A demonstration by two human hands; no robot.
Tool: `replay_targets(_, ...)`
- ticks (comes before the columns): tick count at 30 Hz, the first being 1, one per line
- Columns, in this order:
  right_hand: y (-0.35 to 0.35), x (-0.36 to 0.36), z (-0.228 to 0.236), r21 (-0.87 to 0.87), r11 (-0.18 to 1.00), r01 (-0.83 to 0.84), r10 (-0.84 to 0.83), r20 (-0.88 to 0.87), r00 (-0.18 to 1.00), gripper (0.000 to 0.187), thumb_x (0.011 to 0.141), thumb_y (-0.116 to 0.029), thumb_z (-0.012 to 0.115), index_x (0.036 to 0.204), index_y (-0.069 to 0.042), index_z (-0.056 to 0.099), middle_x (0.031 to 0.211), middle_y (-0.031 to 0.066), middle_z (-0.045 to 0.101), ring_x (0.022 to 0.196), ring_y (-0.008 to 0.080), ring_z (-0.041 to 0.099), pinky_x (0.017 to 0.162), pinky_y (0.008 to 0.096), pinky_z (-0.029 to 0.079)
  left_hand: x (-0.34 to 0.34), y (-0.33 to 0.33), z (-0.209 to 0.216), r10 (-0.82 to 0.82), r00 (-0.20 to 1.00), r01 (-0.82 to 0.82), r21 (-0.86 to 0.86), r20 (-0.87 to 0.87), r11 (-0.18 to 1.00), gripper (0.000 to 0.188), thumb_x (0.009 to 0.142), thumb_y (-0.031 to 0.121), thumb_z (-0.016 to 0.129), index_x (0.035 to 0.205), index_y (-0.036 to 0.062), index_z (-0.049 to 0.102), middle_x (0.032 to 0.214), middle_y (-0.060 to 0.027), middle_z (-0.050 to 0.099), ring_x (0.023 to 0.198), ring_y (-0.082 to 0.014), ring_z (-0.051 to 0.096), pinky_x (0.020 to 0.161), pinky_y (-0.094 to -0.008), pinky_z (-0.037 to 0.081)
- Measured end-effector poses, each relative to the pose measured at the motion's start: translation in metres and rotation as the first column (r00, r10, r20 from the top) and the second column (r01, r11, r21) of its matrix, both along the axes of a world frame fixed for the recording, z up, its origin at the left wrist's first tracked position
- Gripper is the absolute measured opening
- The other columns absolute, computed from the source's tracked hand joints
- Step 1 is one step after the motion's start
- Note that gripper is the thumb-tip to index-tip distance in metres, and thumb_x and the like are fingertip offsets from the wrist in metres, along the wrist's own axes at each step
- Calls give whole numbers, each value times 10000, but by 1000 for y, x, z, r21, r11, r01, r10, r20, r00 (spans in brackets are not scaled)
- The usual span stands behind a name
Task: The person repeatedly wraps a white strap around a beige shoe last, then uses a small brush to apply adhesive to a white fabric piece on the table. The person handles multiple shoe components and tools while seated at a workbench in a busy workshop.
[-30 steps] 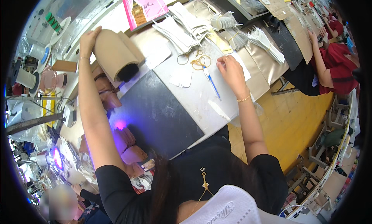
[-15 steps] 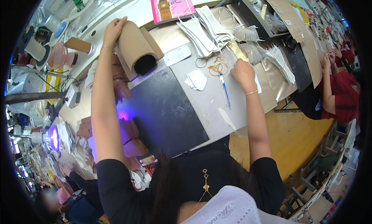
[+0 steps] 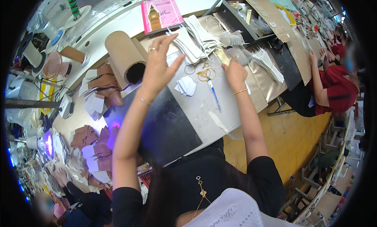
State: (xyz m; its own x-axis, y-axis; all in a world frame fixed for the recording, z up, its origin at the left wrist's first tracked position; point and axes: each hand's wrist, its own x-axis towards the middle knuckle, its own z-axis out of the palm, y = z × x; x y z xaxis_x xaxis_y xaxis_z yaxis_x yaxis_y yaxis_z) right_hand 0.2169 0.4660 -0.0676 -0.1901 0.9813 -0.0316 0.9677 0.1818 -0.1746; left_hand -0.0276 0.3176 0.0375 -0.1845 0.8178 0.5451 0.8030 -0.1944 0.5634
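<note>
My left hand (image 3: 159,64) is raised with fingers spread and nothing in it, between the cardboard tube (image 3: 119,50) and the bundles of white strips (image 3: 188,48). My right hand (image 3: 236,75) has its fingers closed at the near end of a flat gold strip (image 3: 222,55), which lies beside the bundles. Just left of that hand are a tangle of gold rings (image 3: 206,74), a blue-and-white pen (image 3: 214,95) and a small pile of white cut pieces (image 3: 185,86). A thin dark ring (image 3: 189,69) lies beyond the pile.
A black mat (image 3: 169,121) covers the table's near part. Brown and white cut pieces (image 3: 104,87) are stacked left. Behind stand a pink book (image 3: 161,14) and a black box (image 3: 251,21). A lit lamp (image 3: 48,144) is far left; a person in red (image 3: 333,85) sits at right.
My left hand has left the cardboard tube and moved right, its fingers now spread. My right hand stays by the gold strip. The whole view has shifted slightly.
</note>
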Motion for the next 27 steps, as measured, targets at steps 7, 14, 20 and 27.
replay_targets(7, 2, 39, -8, -307, 947, -100, 34, -213, 976, 433, 832, -437, 732, 866, -7, 708, 819, 183, 720, 754, 332, 702, 705, 423, 532, 52, -68, -27, 59, 891, 4, -138, 451, 990, 519, 887, 176, 723, 1361, 80, 535, 1204, -107, 606, 1138, -215, 566, 929, -348, 466)
replay_targets(14, -23, 82, -25, -382, 912, -151, -42, -454, 890, 441, 882, -443, 692, 863, -3, 710, 769, 161, 709, 715, 318, 686, 679, 408, 512, 96, -99, -78, 150, 539, 328, -371, 829, 869, 365, 947, 181, 669, 1274, 38, 595, 1157, -69, 628, 1006, -146, 587, 861, -286, 487)
replay_targets(20, -32, 22, -25, -10, 1000, -9, 7, -198, 980, 538, 788, -544, 766, 893, -20, 704, 877, 193, 729, 862, 379, 696, 741, 432, 526, 119, -107, -85, 104, 532, 442, -380, 840, 813, 355, 949, 195, 668, 1263, 40, 611, 1128, -75, 641, 947, -144, 603, 836, -287, 501)
replay_targets(27, -7, 43, -12, -664, 711, -230, -315, -594, 741, 373, 879, -404, 738, 725, -113, 560, 567, -62, 444, 441, 61, 318, 408, 266, 242, 105, -129, -80, 160, 468, 423, -379, 869, 823, 333, 962, 180, 649, 1256, 27, 615, 1116, -78, 645, 976, -143, 613, 865, -283, 493)
